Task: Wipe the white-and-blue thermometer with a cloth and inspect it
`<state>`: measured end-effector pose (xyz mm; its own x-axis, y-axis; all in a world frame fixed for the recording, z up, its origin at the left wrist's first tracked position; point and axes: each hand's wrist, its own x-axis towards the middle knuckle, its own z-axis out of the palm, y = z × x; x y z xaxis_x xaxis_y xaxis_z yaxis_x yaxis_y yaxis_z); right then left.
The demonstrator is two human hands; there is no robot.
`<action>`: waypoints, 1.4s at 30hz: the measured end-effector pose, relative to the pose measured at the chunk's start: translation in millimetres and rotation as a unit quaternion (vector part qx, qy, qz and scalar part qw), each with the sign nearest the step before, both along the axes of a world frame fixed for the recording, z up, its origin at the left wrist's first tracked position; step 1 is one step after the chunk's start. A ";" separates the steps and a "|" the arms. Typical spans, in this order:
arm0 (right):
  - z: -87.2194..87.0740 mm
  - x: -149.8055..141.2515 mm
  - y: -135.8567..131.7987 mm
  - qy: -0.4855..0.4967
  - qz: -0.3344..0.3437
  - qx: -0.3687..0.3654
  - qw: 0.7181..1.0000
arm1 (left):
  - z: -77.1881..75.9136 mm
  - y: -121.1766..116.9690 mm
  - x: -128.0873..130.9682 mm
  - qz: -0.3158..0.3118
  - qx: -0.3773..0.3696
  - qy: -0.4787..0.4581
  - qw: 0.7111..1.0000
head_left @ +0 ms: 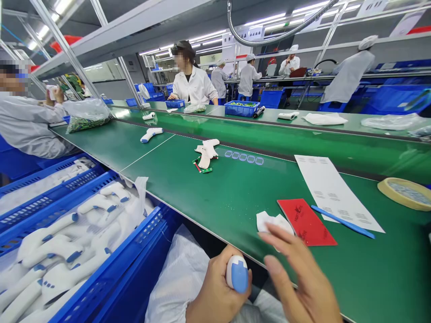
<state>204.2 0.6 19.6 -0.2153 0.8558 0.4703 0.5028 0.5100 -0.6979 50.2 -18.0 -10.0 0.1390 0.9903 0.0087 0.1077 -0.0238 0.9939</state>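
My left hand (215, 291) at six o'clock, its grip wrapped round a white and blue thermometer (237, 273), my right hand (303, 280) at five o'clock, fingers spread and holding nothing, over the green counter (235, 197) edge, near a white cloth (272, 223) and red card (306, 222), blue crate (134, 264) of thermometers at eight o'clock.

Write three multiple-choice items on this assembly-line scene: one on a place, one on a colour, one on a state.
1. Where does the red card lie?
A. On the green table, beside the white sheet
B. In the blue crate
C. On the overhead shelf

2. What colour is the panel on the white thermometer?
A. Red
B. Blue
C. Yellow

3. How is the right hand?
A. Closed on the thermometer
B. Open, holding nothing
C. Gripping the blue pen

Key: 1 A, the card rests on the green table left of the white sheet. 2 B, its end panel is blue. 3 B, the fingers are spread over the table edge, while the left hand holds the thermometer.
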 end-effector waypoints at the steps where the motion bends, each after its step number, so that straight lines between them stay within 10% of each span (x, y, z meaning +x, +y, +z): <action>1: -2.0 -6.5 -6.8 0.033 0.055 -0.068 0.996 | 0.2 -0.4 0.2 -0.006 -0.001 -0.017 1.000; 6: -11.7 -34.9 -24.2 0.182 0.150 -0.315 0.919 | -1.8 -3.3 1.1 0.008 -0.012 -0.021 1.000; 19: -15.1 -51.8 -14.7 0.339 0.123 -0.350 0.864 | -3.4 -4.7 -4.0 0.006 0.082 0.051 0.995; 42: -32.7 -79.5 7.7 0.308 0.236 -0.429 0.816 | 36.9 20.4 -85.0 -0.152 -0.018 0.063 0.986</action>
<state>124.7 8.3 -13.1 -0.5648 0.8172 -0.1145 -0.1884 -0.2629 -0.9463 -34.8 2.4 26.9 0.4267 0.9022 -0.0627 0.2233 -0.0379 0.9740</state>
